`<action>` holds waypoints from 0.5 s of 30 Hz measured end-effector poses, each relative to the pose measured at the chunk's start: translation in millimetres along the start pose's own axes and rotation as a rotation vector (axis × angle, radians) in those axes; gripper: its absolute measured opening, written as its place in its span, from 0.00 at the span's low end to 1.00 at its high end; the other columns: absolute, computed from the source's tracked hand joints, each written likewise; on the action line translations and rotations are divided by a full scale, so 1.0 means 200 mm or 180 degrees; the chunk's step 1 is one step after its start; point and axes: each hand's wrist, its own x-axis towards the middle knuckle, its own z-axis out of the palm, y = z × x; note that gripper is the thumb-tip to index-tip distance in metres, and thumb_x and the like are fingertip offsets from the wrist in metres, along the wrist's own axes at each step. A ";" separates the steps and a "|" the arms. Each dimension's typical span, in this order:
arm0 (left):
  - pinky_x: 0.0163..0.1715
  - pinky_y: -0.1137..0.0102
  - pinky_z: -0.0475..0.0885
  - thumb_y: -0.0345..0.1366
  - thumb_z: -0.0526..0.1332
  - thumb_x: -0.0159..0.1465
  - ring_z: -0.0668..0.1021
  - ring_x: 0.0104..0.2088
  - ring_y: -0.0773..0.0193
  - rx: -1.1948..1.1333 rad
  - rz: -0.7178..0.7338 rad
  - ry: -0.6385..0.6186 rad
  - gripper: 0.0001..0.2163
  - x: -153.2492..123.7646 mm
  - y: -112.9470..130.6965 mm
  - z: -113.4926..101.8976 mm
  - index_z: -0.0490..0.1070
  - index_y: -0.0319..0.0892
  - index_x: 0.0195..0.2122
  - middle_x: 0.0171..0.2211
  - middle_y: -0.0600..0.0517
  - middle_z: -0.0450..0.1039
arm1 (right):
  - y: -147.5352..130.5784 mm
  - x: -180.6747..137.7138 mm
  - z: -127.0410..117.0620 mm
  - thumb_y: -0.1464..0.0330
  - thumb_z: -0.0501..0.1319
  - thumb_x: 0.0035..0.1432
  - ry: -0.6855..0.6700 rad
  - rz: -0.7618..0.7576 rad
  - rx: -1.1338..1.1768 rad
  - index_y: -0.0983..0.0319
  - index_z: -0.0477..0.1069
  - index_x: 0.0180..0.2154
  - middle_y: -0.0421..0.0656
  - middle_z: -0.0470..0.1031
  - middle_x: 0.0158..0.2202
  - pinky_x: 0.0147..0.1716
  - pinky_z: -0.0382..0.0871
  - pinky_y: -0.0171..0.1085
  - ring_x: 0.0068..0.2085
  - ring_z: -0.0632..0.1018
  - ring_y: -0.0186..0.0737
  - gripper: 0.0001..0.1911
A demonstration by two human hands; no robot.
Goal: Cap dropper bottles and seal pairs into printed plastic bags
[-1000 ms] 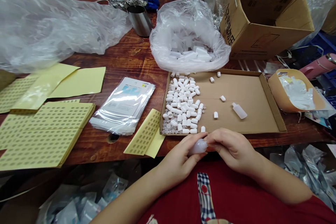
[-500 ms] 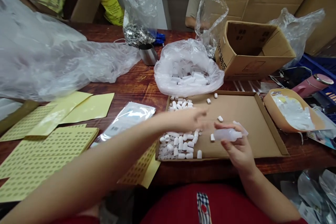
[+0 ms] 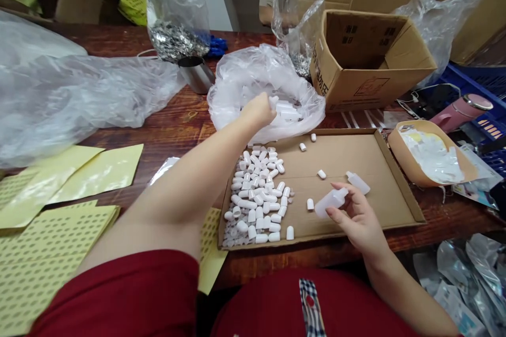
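My left hand (image 3: 259, 109) reaches into the open white plastic bag (image 3: 237, 84) of small translucent bottles, fingers curled around one bottle there. My right hand (image 3: 353, 218) hovers over the flat cardboard tray (image 3: 379, 179) with a small translucent bottle (image 3: 330, 201) held between fingers and thumb. A second bottle (image 3: 358, 182) lies in the tray just beyond it. A heap of white caps (image 3: 256, 195) fills the tray's left part, with a few loose caps (image 3: 321, 174) scattered to the right.
Yellow sticker sheets (image 3: 47, 242) lie at left, a large clear bag (image 3: 67, 95) behind them. A steel cup (image 3: 196, 75), an open carton (image 3: 367, 58), a paper scoop (image 3: 430, 160) and a pink flask (image 3: 458, 111) stand around. Another person sits across the table.
My left hand has stretched from the caps heap forward into the white bag. My right hand, still with the bottle, stays over the tray. The view has shifted a little.
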 end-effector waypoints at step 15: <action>0.36 0.75 0.73 0.37 0.74 0.49 0.78 0.31 0.69 -0.5225 -0.2637 -0.1452 0.19 -1.44 0.06 0.04 0.76 0.41 0.41 0.33 0.52 0.79 | -0.17 -0.02 0.30 0.53 0.65 0.54 -0.1855 -0.0168 -0.0944 0.62 0.71 0.41 0.43 0.71 0.33 0.31 0.69 0.36 0.32 0.72 0.37 0.21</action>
